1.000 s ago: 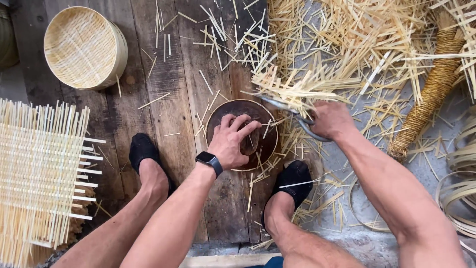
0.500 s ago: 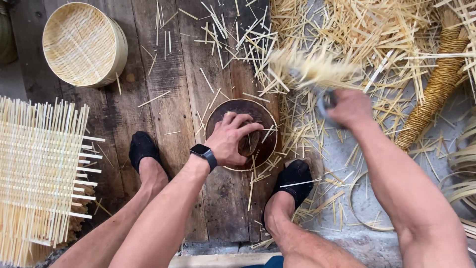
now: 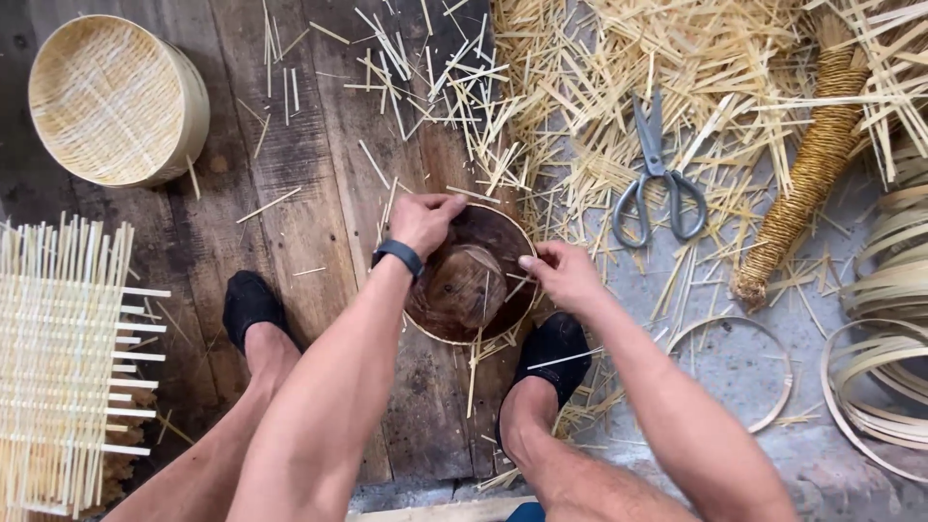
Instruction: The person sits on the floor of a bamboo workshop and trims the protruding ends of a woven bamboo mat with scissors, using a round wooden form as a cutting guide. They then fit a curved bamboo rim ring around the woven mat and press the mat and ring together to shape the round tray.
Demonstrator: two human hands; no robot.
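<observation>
A person's left hand (image 3: 420,222) and right hand (image 3: 565,275) grip opposite rims of a dark round bowl (image 3: 471,274) on the plank floor (image 3: 319,184), between two black shoes. Scissors (image 3: 655,174) lie right among bamboo strips (image 3: 580,87); a woven basket (image 3: 114,100) sits far left.

One round basket (image 3: 116,101), one scissors (image 3: 655,179), one woven mat (image 3: 58,362), two black shoes (image 3: 253,304), one dark round frame (image 3: 503,232)

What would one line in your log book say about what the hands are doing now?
left hand: on round dark basket rim | right hand: on its right rim | scissors: lying on straw
</observation>
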